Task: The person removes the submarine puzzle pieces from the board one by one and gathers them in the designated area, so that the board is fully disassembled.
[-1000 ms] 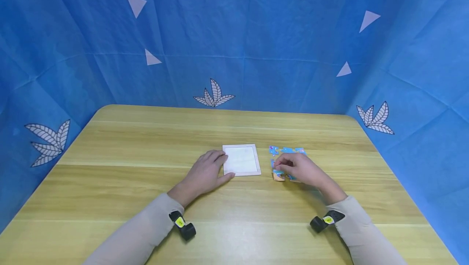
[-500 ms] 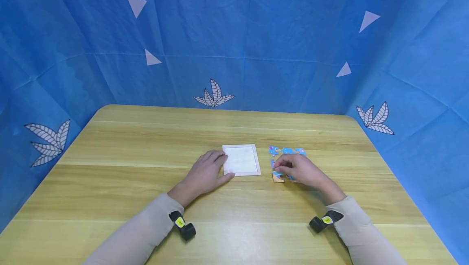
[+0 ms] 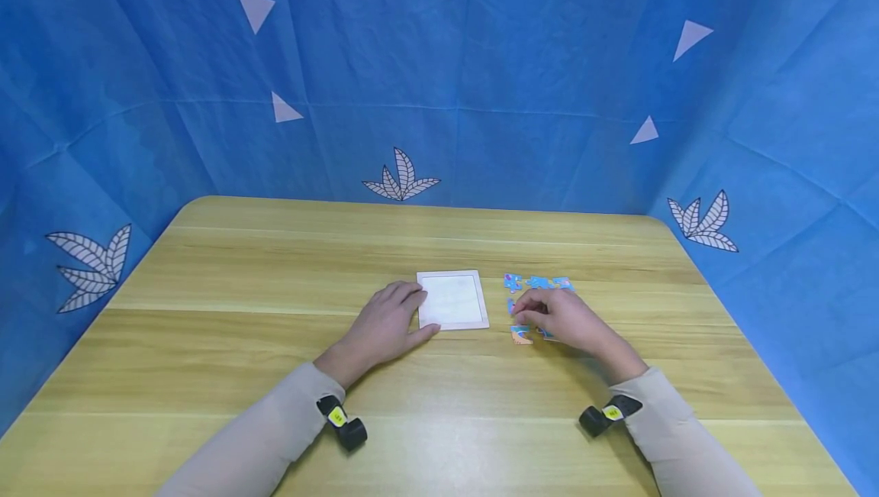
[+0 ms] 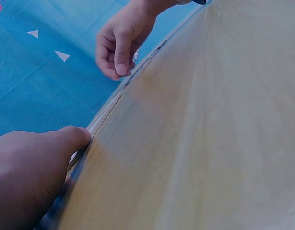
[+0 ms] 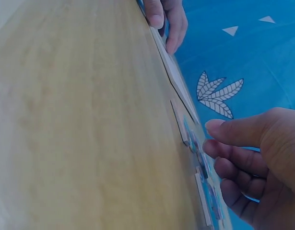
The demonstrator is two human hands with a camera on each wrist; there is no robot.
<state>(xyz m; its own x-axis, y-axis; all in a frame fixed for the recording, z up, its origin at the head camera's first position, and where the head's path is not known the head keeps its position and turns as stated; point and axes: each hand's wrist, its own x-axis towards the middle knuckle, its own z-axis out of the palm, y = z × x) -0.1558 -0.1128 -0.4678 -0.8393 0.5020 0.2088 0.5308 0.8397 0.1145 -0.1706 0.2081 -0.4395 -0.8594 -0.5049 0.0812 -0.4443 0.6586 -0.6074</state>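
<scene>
A square white puzzle frame (image 3: 449, 302) lies on the wooden table. My left hand (image 3: 390, 323) rests at its left side, thumb at the near left corner and fingertips on the left border. Right of the frame are several blue jigsaw pieces, among them a knobbed corner piece (image 3: 513, 282) at the back. My right hand (image 3: 559, 319) is low over the group, fingers bent and hiding some pieces. In the right wrist view, a gap shows between its thumb (image 5: 233, 132) and forefinger. Just below those fingertips in the head view lies an orange-and-blue jigsaw piece (image 3: 520, 336).
The table (image 3: 439, 421) has a rounded far edge, with a blue patterned cloth (image 3: 439, 62) hanging behind and at the sides. Each wrist wears a small black camera, one on the left (image 3: 352, 434) and one on the right (image 3: 595, 421).
The orange-and-blue jigsaw piece has shifted slightly towards me, and the right hand has moved a little to the left. The left hand and puzzle frame stay put.
</scene>
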